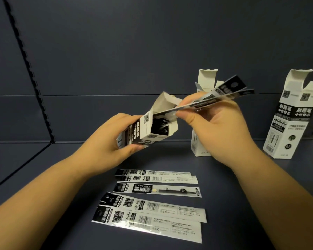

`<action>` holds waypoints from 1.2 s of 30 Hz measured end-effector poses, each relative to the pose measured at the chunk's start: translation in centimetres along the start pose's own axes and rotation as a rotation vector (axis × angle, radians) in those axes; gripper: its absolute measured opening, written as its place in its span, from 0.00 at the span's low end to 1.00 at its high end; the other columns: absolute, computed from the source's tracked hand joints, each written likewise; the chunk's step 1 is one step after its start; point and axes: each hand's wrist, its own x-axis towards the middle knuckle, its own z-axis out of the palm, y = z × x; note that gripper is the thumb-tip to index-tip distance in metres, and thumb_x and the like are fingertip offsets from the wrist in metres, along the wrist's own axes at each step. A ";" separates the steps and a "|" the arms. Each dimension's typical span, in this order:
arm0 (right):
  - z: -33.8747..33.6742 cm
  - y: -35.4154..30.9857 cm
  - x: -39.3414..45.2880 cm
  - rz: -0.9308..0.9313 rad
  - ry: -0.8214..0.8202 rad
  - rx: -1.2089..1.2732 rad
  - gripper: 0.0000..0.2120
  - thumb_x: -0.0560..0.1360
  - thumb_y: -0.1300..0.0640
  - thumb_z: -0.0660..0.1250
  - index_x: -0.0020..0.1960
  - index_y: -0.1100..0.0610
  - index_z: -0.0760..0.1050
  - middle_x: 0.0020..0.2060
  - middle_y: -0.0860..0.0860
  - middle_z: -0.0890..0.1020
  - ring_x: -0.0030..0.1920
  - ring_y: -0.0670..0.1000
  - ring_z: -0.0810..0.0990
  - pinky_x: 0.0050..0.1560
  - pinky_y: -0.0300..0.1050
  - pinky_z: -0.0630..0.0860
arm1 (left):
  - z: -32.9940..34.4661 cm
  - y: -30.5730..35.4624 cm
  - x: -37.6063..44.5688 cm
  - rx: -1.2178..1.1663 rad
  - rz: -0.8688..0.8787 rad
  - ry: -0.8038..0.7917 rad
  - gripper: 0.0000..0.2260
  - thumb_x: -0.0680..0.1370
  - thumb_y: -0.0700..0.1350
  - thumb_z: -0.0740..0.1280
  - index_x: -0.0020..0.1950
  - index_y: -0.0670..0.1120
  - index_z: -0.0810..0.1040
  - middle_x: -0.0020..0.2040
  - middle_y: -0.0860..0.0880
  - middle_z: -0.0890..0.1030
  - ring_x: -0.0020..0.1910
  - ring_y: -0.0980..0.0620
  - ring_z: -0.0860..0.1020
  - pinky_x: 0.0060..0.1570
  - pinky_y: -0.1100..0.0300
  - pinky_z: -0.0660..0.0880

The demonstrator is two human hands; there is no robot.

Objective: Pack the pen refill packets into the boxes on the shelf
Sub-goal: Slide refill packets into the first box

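Note:
My left hand (107, 141) holds a black-and-white refill box (145, 131) tilted, its open mouth facing right, dark packets visible inside. My right hand (219, 127) pinches a few pen refill packets (224, 94); their lower ends sit at the box mouth and their black tops stick up to the right. Several more refill packets (157, 199) lie flat in a row on the shelf below my hands. Two other boxes stand upright with open flaps: one (204, 83) behind my right hand, one (289, 120) at the far right.
The dark blue shelf floor (61, 168) is bounded by a back wall and a left side wall with a slotted black rail (34, 82). A pale object shows at the right edge behind the far-right box.

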 end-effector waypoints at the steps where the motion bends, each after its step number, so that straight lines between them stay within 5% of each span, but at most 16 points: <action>1: 0.2 0.1 0.0 -0.006 -0.019 -0.022 0.08 0.76 0.60 0.73 0.46 0.47 0.81 0.44 0.42 0.84 0.50 0.43 0.83 0.54 0.34 0.76 | 0.0 0.1 0.0 -0.002 0.002 -0.007 0.29 0.74 0.55 0.73 0.72 0.64 0.65 0.60 0.67 0.72 0.63 0.59 0.73 0.58 0.71 0.69; 5: 1.7 0.5 -0.2 0.061 -0.085 -0.024 0.06 0.74 0.58 0.75 0.49 0.50 0.82 0.49 0.34 0.81 0.53 0.39 0.81 0.55 0.32 0.75 | 0.2 0.9 0.1 -0.006 0.025 -0.038 0.29 0.73 0.61 0.67 0.74 0.63 0.65 0.61 0.66 0.72 0.64 0.59 0.73 0.58 0.72 0.69; 10: 1.3 0.9 0.0 0.129 -0.089 -0.007 0.09 0.73 0.51 0.75 0.53 0.50 0.83 0.58 0.50 0.80 0.58 0.46 0.80 0.61 0.42 0.77 | 0.1 1.1 0.2 -0.025 0.008 -0.008 0.29 0.72 0.61 0.68 0.73 0.64 0.66 0.60 0.67 0.73 0.64 0.59 0.73 0.59 0.68 0.70; 19: 0.9 0.5 -0.2 0.117 0.071 0.168 0.15 0.75 0.60 0.74 0.60 0.58 0.77 0.50 0.42 0.83 0.50 0.41 0.83 0.51 0.34 0.77 | 0.2 1.3 0.1 -0.042 0.009 0.010 0.28 0.74 0.59 0.70 0.73 0.61 0.67 0.61 0.66 0.74 0.65 0.57 0.74 0.62 0.61 0.73; 22: 1.5 0.7 -0.3 0.208 -0.042 0.105 0.17 0.73 0.59 0.75 0.60 0.53 0.76 0.54 0.48 0.83 0.51 0.42 0.83 0.52 0.37 0.79 | 0.3 1.6 0.1 -0.041 0.022 -0.002 0.28 0.75 0.56 0.72 0.73 0.64 0.66 0.61 0.67 0.73 0.65 0.58 0.73 0.61 0.63 0.72; 25: 1.7 0.7 -0.3 0.293 -0.168 0.027 0.17 0.75 0.54 0.74 0.62 0.48 0.76 0.56 0.44 0.83 0.54 0.41 0.82 0.58 0.42 0.80 | 0.4 1.9 0.1 -0.040 0.026 -0.023 0.29 0.73 0.57 0.71 0.73 0.63 0.66 0.60 0.67 0.72 0.65 0.59 0.73 0.59 0.64 0.72; 30: 0.6 0.3 0.0 0.136 -0.078 0.064 0.08 0.76 0.54 0.73 0.55 0.46 0.83 0.58 0.44 0.80 0.58 0.45 0.81 0.60 0.50 0.79 | 0.2 1.8 0.1 -0.042 0.009 0.003 0.29 0.73 0.60 0.68 0.73 0.62 0.67 0.61 0.65 0.73 0.65 0.59 0.73 0.62 0.63 0.72; 36: 1.3 0.7 -0.1 0.065 -0.221 -0.226 0.09 0.79 0.56 0.69 0.53 0.48 0.86 0.57 0.45 0.81 0.60 0.44 0.77 0.60 0.36 0.73 | 0.5 2.2 0.1 -0.027 0.009 -0.034 0.29 0.74 0.54 0.72 0.73 0.62 0.68 0.60 0.66 0.73 0.64 0.59 0.73 0.59 0.69 0.70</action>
